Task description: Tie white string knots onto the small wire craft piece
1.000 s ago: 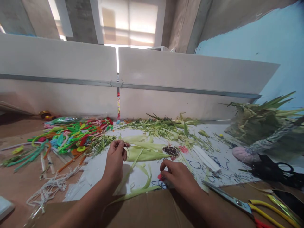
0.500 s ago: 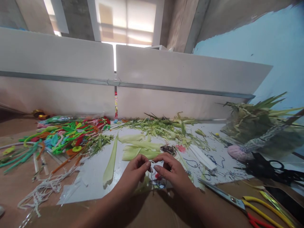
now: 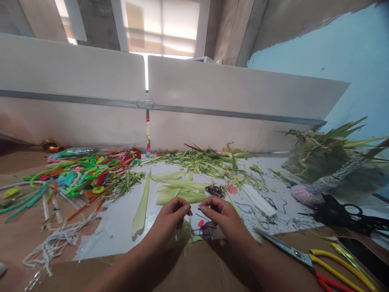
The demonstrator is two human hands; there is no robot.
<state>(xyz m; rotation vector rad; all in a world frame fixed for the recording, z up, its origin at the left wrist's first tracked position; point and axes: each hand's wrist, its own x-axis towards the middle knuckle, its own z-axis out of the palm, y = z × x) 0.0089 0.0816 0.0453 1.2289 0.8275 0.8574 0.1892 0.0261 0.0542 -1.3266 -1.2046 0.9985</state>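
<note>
My left hand [image 3: 174, 215] and my right hand [image 3: 221, 211] face each other above the white sheet, fingertips a short gap apart. Each pinches thumb against fingers on what looks like a thin white string, of which little shows now. Beneath and between them lie a small red piece [image 3: 201, 223] and a tangle of dark blue thread [image 3: 208, 230]. A pale green husk piece [image 3: 183, 233] is partly hidden under my left hand. Just beyond the fingers are flat corn husks [image 3: 179, 194] and a clump of dark brown strands [image 3: 215, 190].
Large scissors [image 3: 299, 255] with yellow and red handles lie at the right, near black scissors [image 3: 352, 213]. Coloured pipe cleaners [image 3: 88, 170] and white string [image 3: 57, 241] lie left. Husk scraps [image 3: 209, 162] line the white partition [image 3: 237, 93]. A bag of husks [image 3: 322, 158] stands far right.
My hands have drawn slightly apart. The white string loop seen between the fingertips no longer shows, and more of the red piece and blue thread below is visible.
</note>
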